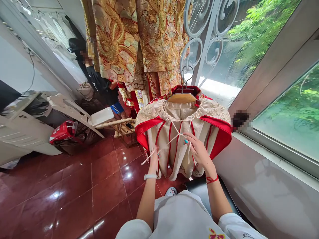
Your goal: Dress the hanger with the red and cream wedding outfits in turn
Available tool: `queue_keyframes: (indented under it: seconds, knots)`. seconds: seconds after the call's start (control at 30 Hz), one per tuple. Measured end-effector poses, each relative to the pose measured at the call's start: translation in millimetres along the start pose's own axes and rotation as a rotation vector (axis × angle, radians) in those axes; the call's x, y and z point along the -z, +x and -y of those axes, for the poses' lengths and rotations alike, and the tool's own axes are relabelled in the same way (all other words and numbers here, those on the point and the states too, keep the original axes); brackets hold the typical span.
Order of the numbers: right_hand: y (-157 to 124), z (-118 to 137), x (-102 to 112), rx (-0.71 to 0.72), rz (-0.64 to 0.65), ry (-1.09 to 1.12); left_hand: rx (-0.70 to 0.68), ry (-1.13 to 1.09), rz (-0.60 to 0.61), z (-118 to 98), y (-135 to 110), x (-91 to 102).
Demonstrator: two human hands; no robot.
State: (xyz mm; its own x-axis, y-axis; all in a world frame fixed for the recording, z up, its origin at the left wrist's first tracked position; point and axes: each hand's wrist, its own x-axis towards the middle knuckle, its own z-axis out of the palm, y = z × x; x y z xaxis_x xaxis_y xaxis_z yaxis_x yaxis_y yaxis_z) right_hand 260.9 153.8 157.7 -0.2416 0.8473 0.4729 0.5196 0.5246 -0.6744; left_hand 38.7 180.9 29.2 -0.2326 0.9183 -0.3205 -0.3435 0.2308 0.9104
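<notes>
Before me a cream-and-red embroidered cape [179, 146] hangs on a wooden hanger [181, 98]. From its gathered neckline come pale drawstrings [171, 140] that cross at the front. My left hand [154, 161], slightly blurred, is closed around one drawstring, whose end sticks out to the left. At the crossing, my right hand [194, 146] pinches the other drawstring between thumb and fingers, with a loose length dangling below. The lower fingers of the left hand are partly hidden.
Gold embroidered garments [117, 39] hang behind the cape. A bamboo chair [119, 125] and a white plastic chair [74, 111] stand to the left. Another person [99, 79] is further back. The window ledge [269, 154] is on my right, a black seat [211, 189] below.
</notes>
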Motion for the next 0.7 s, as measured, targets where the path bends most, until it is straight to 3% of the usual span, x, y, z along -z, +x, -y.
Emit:
queue_keyframes:
  seconds: [0.13,0.23,0.33,0.4,0.5,0.6,0.7]
  knots:
    - [-0.7,-12.5,-1.8,0.031,-0.066,0.130,0.189,-0.279,0.116,-12.6,-23.2,47.0]
    - [11.8,-30.6,4.6,0.056,-0.126,0.074,0.172,-0.560,0.118,-49.4,-39.9,72.4]
    - [38.1,-42.0,37.6,0.126,-0.178,-0.069,0.014,-0.729,0.152,-107.3,-49.4,92.8]
    - [56.9,-43.0,70.6,0.162,-0.260,-0.145,-0.189,-0.862,0.209,-148.6,-50.1,103.8]
    - [72.7,-43.8,108.4,0.171,-0.167,-0.198,-0.304,-1.012,0.318,-191.5,-42.5,111.9]
    - [67.7,-55.1,109.8,0.058,-0.064,-0.166,-0.221,-1.057,0.259,-195.5,-29.0,107.4]
    - [54.1,-69.8,90.3,-0.078,-0.068,-0.070,-0.126,-0.962,0.153,-169.5,-20.2,97.1]
